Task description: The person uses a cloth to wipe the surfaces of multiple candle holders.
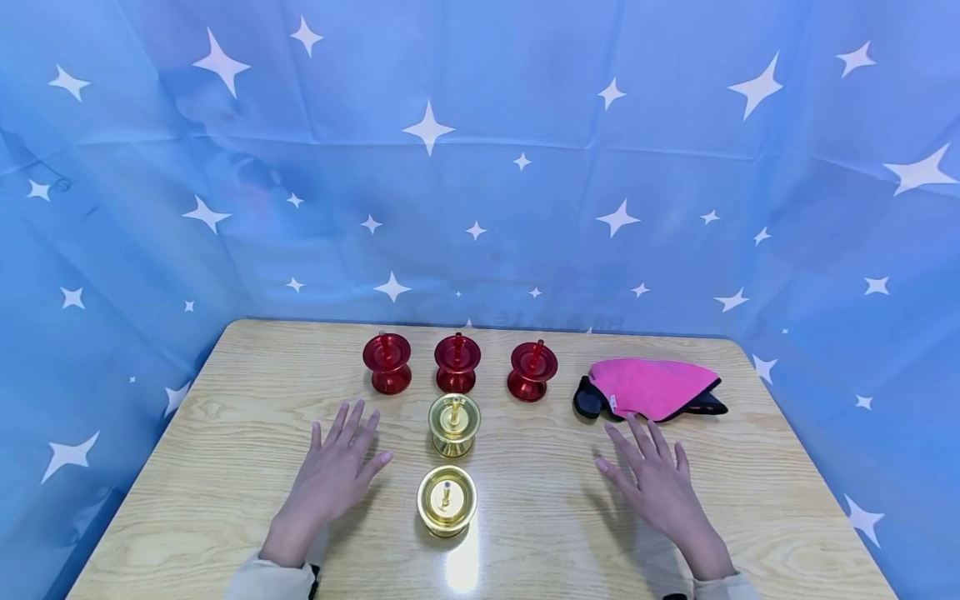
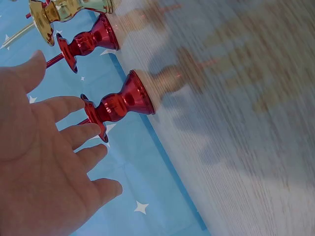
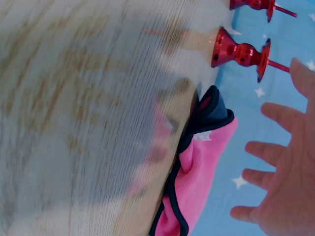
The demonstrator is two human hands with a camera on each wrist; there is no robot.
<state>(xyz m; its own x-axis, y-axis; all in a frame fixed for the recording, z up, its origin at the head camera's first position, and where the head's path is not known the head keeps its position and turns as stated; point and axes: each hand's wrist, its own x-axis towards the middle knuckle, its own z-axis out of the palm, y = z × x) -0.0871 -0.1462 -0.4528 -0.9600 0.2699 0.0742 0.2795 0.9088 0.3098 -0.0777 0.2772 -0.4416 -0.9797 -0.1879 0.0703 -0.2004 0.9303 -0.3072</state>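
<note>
Fingers spread, my left hand (image 1: 330, 475) hovers over the table to the left of two gold candle holders, holding nothing. The far gold candle holder (image 1: 454, 425) and the near gold candle holder (image 1: 447, 500) stand upright in a column, each with a central spike. Behind them is a row of three red candle holders: left (image 1: 387, 364), middle (image 1: 457, 363) and right (image 1: 532, 371). My right hand (image 1: 660, 492), also spread and holding nothing, is just in front of a pink cloth with black trim (image 1: 652, 389). In the right wrist view the cloth (image 3: 204, 162) looks folded over.
The light wood table (image 1: 225, 433) has rounded back corners. Blue fabric with white stars (image 1: 480, 183) hangs behind it and on both sides. A bright reflection lies on the tabletop in front of the near gold holder.
</note>
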